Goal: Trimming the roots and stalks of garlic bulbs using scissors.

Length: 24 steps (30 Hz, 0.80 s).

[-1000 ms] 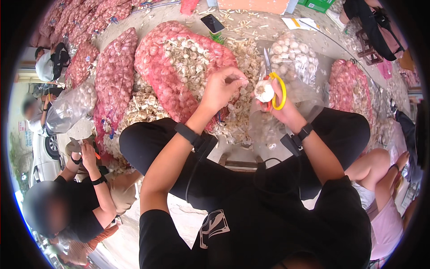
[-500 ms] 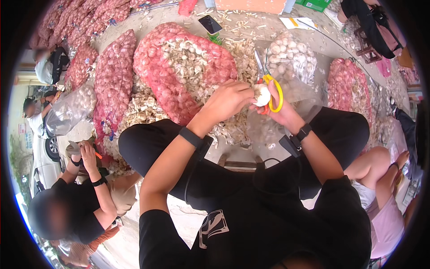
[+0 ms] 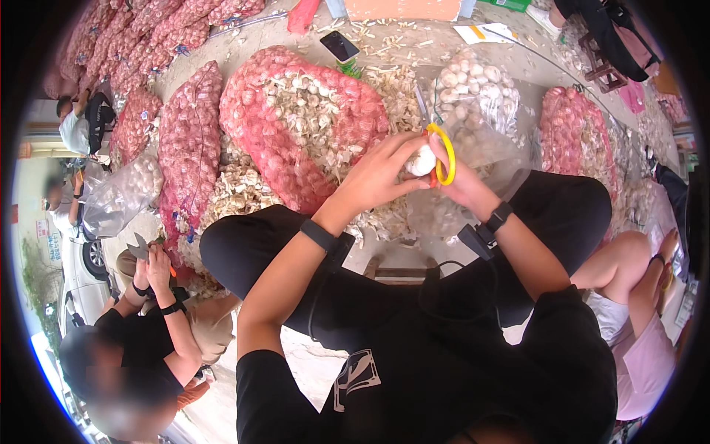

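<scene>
Between my hands is a white garlic bulb [image 3: 421, 160]. My left hand [image 3: 376, 174] closes around the bulb from the left, thumb below and fingers above it. My right hand [image 3: 460, 185] grips scissors [image 3: 452, 161] with yellow and orange handles, their blades pointing up and away from me. The right fingers are partly hidden behind the handle and bulb, so I cannot tell whether they also touch the garlic. Beyond my hands lies an open red mesh sack [image 3: 248, 100] of garlic bulbs. Right of it, a clear plastic bag [image 3: 473, 92] holds cleaned white bulbs.
Dry garlic skins and stalks [image 3: 397, 92] cover the floor ahead. A phone [image 3: 339, 46] stands on a green holder. Full mesh sacks stand left [image 3: 190, 140] and right [image 3: 566, 133]. A co-worker [image 3: 163, 325] with a cutting tool sits at left, another person [image 3: 636, 318] at right.
My left hand has turned over the bulb, with its fingers now spread across the top. The bulb and scissors have shifted slightly left.
</scene>
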{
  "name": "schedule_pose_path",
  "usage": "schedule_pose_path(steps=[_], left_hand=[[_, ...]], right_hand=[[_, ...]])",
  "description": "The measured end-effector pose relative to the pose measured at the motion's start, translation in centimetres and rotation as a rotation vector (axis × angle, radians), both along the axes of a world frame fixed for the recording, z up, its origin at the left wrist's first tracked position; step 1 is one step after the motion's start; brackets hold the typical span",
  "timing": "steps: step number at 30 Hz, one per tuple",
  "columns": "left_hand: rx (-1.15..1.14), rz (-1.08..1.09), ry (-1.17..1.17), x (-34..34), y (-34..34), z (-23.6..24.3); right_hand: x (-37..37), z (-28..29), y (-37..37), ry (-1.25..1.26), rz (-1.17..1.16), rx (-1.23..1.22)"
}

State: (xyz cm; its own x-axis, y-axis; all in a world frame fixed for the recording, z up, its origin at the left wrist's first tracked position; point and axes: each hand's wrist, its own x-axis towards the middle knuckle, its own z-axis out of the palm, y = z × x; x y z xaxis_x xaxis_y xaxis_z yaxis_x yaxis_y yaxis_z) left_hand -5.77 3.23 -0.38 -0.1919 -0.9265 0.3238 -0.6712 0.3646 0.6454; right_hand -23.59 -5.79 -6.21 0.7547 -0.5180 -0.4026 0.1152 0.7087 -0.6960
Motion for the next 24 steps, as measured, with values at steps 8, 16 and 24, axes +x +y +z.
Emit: schedule_pose_path(steps=[8, 16, 24], left_hand=[[0.146, 0.142, 0.149, -0.7, 0.3, -1.3], [1.174, 0.207, 0.713, -5.6, 0.4, -8.6], [0.772, 0.218, 0.673, -5.9, 0.6, -12.6]], right_hand=[[-0.1, 4.9, -0.8, 0.258, 0.135, -0.242], [-8.0, 11.4, -10.7, 0.199, -0.384, -0.597], [-8.5, 11.2, -11.8, 0.103, -0.475, -0.503]])
